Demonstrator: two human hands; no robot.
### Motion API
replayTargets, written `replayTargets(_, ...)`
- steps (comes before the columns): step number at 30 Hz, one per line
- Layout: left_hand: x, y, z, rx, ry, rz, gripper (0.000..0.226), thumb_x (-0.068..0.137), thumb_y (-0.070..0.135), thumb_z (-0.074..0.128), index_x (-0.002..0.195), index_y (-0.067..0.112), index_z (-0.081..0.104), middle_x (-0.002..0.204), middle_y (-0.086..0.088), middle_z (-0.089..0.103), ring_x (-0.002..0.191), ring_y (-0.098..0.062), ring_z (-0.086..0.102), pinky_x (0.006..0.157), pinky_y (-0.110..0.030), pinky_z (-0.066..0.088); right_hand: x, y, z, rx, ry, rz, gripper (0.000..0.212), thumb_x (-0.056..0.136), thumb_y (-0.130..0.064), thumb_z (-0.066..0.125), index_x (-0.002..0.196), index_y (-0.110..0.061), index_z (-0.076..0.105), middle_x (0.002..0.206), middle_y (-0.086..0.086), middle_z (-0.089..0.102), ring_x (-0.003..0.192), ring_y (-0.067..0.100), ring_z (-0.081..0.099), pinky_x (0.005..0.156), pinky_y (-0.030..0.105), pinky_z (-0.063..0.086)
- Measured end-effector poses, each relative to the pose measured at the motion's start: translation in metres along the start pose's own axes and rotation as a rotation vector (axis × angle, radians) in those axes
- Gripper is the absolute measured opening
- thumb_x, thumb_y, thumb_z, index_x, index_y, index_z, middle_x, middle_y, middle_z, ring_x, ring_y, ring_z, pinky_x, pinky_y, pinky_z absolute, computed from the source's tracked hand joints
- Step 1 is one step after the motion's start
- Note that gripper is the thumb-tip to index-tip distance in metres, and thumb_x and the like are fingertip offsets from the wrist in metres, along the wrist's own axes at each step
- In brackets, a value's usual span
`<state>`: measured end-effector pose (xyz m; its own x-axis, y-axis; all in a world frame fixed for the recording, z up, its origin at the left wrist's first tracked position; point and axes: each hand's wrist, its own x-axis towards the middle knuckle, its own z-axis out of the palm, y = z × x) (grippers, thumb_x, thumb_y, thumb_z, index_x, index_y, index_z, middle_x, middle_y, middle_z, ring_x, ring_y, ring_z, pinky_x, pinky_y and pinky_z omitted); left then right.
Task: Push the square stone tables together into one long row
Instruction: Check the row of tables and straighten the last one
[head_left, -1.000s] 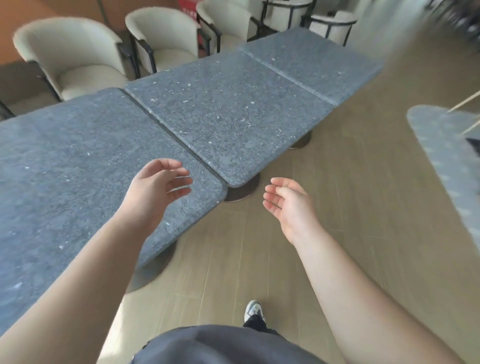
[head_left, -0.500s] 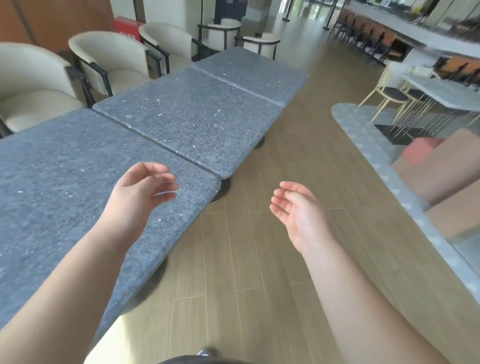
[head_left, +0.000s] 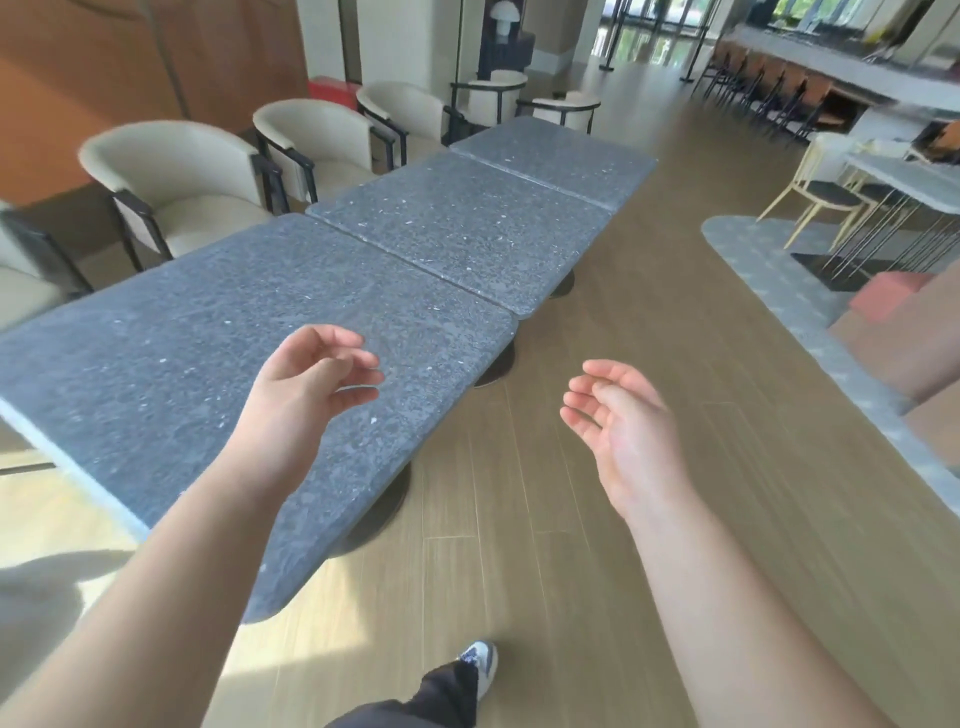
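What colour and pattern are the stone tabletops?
Dark blue-grey stone with small white flecks, seen clearly in the head view on the nearest tabletop.

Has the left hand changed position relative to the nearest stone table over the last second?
No. The left hand hovers open above the nearest stone table, by its corner beside the middle table, as before; only the camera view has shifted.

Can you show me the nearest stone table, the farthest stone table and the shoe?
nearest stone table (head_left: 218, 364): head view, bare top.
farthest stone table (head_left: 556, 156): head view, top's middle.
shoe (head_left: 483, 661): head view, toe.
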<state>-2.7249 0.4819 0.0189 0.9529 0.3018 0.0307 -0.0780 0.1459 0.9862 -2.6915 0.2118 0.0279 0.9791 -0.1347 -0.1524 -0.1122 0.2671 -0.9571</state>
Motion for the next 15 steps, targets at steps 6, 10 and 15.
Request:
replayTargets(6, -0.066, 0.031, -0.071, 0.019, -0.002, 0.013, 0.019, 0.098, -0.002, 0.049, 0.098, 0.013, 0.061, 0.083, -0.001, 0.070, 0.079, -0.019, 0.070, 0.086, -0.041, 0.056, -0.086, 0.011, 0.036, 0.052, 0.001, -0.040, 0.027, 0.096, 0.004, 0.042, 0.099, -0.010, 0.065, 0.082, 0.006, 0.066, 0.081, 0.021, 0.063, 0.083, 0.035, 0.056)
replayTargets(10, -0.081, 0.041, -0.121, 0.016, 0.012, 0.009, 0.019, 0.096, -0.001, 0.052, 0.097, 0.015, 0.062, 0.084, -0.002, 0.069, 0.081, -0.020, 0.070, 0.089, -0.045, 0.056, -0.125, 0.025, 0.066, 0.026, 0.003, -0.056, 0.027, 0.096, 0.004, 0.043, 0.099, -0.011, 0.065, 0.082, 0.006, 0.066, 0.080, 0.020, 0.063, 0.083, 0.035, 0.056)
replayTargets(15, -0.080, 0.057, -0.190, -0.014, -0.011, 0.004, 0.018, 0.095, 0.001, 0.054, 0.095, 0.016, 0.064, 0.086, -0.003, 0.069, 0.083, -0.022, 0.070, 0.093, -0.049, 0.054, -0.162, 0.045, 0.112, 0.024, 0.038, -0.080, 0.027, 0.096, 0.004, 0.044, 0.098, -0.011, 0.066, 0.083, 0.007, 0.066, 0.083, 0.021, 0.063, 0.080, 0.034, 0.055)
